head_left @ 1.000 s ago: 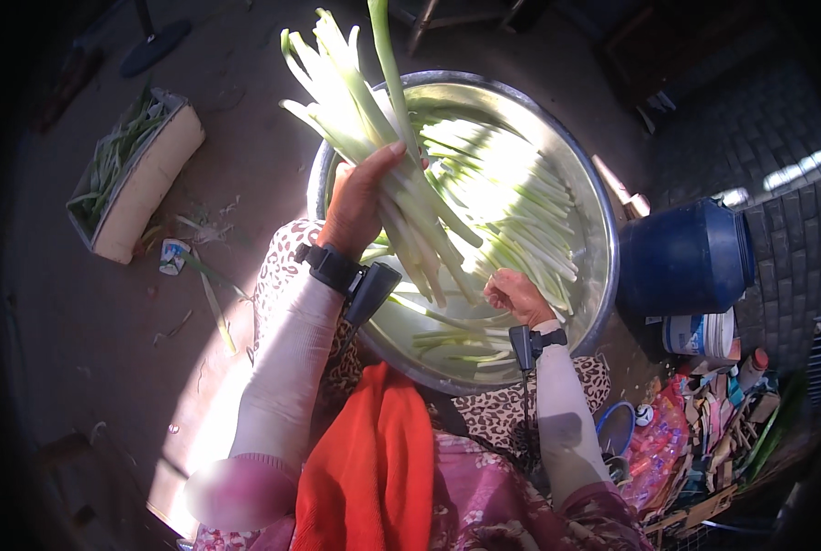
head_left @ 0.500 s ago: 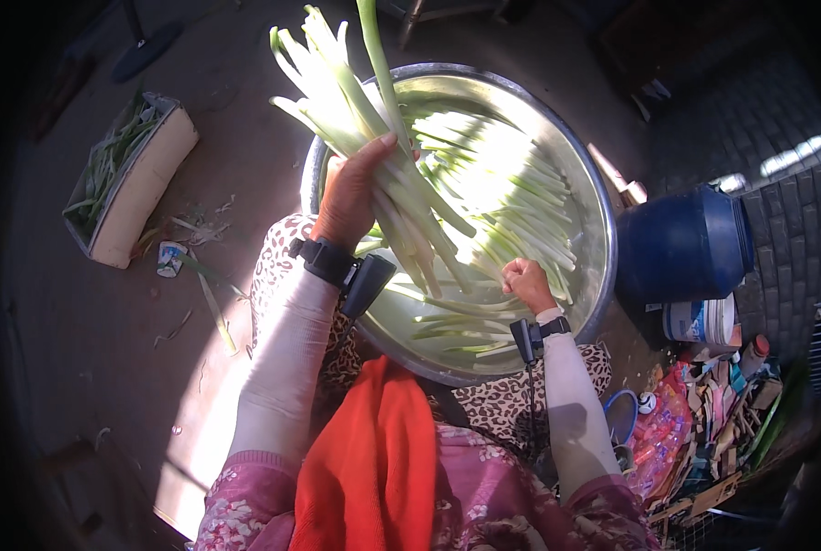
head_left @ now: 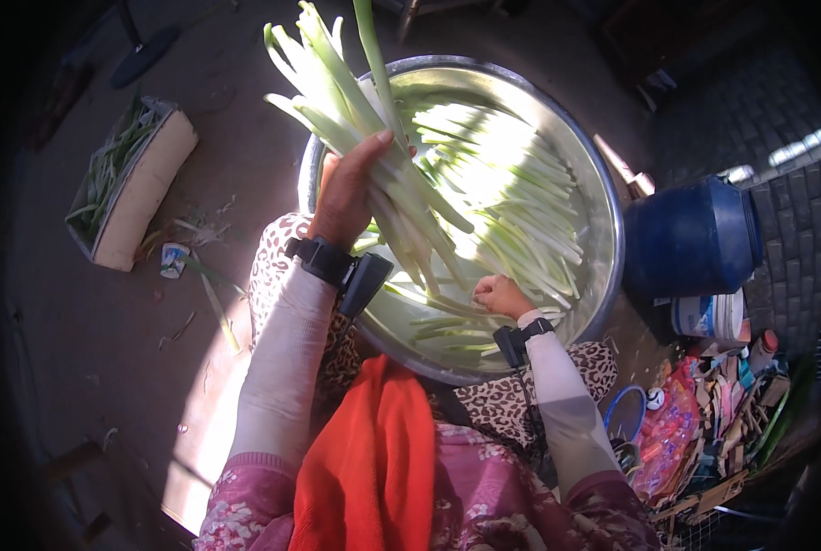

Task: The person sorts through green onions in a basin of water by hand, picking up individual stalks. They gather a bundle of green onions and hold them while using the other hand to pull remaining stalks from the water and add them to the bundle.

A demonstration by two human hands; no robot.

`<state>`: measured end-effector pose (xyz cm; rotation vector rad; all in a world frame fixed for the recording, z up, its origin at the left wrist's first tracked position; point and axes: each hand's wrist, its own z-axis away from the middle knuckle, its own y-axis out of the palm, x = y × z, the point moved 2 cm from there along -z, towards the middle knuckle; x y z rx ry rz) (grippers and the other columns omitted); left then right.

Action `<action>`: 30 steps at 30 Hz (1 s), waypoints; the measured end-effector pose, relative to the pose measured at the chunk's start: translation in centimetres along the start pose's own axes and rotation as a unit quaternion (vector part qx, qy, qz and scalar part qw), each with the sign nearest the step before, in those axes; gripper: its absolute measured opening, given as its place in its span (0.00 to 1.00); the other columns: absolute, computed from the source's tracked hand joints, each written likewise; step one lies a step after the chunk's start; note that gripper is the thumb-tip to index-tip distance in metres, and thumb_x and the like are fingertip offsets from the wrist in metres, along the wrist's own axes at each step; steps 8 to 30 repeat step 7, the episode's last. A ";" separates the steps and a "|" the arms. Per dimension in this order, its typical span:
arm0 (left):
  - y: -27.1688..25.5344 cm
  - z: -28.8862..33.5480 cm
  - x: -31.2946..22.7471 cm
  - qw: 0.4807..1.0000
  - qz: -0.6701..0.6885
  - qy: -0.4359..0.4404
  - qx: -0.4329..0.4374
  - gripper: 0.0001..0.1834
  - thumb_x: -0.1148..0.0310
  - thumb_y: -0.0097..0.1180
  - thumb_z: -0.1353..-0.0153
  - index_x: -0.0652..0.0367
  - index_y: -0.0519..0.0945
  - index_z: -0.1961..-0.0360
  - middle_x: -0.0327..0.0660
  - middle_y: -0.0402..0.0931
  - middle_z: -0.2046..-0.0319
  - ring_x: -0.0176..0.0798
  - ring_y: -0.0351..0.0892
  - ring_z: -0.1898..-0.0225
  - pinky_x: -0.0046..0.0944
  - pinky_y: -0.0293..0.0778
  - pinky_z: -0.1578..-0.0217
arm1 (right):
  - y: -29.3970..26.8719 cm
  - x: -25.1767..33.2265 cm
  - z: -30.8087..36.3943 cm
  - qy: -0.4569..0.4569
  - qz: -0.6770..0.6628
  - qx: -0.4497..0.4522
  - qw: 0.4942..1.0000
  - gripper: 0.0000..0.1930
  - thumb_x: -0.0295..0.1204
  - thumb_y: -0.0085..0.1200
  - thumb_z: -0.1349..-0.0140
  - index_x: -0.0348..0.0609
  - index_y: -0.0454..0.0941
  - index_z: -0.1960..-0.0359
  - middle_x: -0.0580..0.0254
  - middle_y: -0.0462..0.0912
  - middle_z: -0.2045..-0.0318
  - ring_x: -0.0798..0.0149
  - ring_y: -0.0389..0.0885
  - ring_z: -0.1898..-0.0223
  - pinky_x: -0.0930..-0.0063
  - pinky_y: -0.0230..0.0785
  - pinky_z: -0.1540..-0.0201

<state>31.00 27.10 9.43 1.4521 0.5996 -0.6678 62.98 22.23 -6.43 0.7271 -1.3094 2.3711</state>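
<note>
My left hand (head_left: 348, 188) is wrapped round a thick bunch of green onions (head_left: 337, 92), raised at a slant over the left side of a big round metal basin (head_left: 603, 156). The leafy tops point up and away; the pale lower ends hang toward the basin's middle. My right hand (head_left: 504, 298) is closed, its fingertips pinched together just right of those lower ends. What sits between the fingertips, if anything, is too small to make out. Many more green onions (head_left: 511, 220) lie in rows inside the basin, bright with sunlight, and several (head_left: 456, 331) lie near its front edge.
On the floor at left stands a box (head_left: 148, 193) of green leaves, with a small cup (head_left: 173, 261) and leaf scraps beside it. A blue barrel (head_left: 690, 241) and a white bucket (head_left: 704, 314) stand right of the basin. Wood scraps and plastic (head_left: 704, 422) pile up nearer.
My right hand has moved left toward the lower ends of the bunch, its fingers still closed. My left hand keeps its grip on the green onions almost in place.
</note>
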 end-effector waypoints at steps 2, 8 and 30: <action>0.0 0.1 0.0 1.000 -0.004 0.008 0.002 0.24 0.59 0.59 0.42 0.69 0.74 0.52 0.50 0.78 0.58 0.44 0.79 0.55 0.41 0.76 0.55 | -1.8 1.1 -0.1 0.029 -0.113 0.005 0.993 0.09 0.32 0.60 0.48 0.39 0.80 0.70 0.61 0.82 0.74 0.71 0.79 0.74 0.75 0.71 0.69; -0.7 0.0 -0.1 1.000 -0.022 -0.003 -0.002 0.27 0.58 0.59 0.43 0.69 0.71 0.50 0.52 0.78 0.58 0.45 0.78 0.54 0.44 0.76 0.53 | -3.0 1.4 1.1 0.066 -0.488 0.025 0.870 0.15 0.35 0.61 0.46 0.44 0.79 0.58 0.60 0.83 0.62 0.68 0.81 0.64 0.72 0.74 0.62; -0.7 0.0 -0.1 1.000 -0.022 -0.003 -0.002 0.27 0.58 0.59 0.43 0.69 0.71 0.50 0.52 0.78 0.58 0.45 0.78 0.54 0.44 0.76 0.53 | -3.0 1.4 1.1 0.066 -0.488 0.025 0.870 0.15 0.35 0.61 0.46 0.44 0.79 0.58 0.60 0.83 0.62 0.68 0.81 0.64 0.72 0.74 0.62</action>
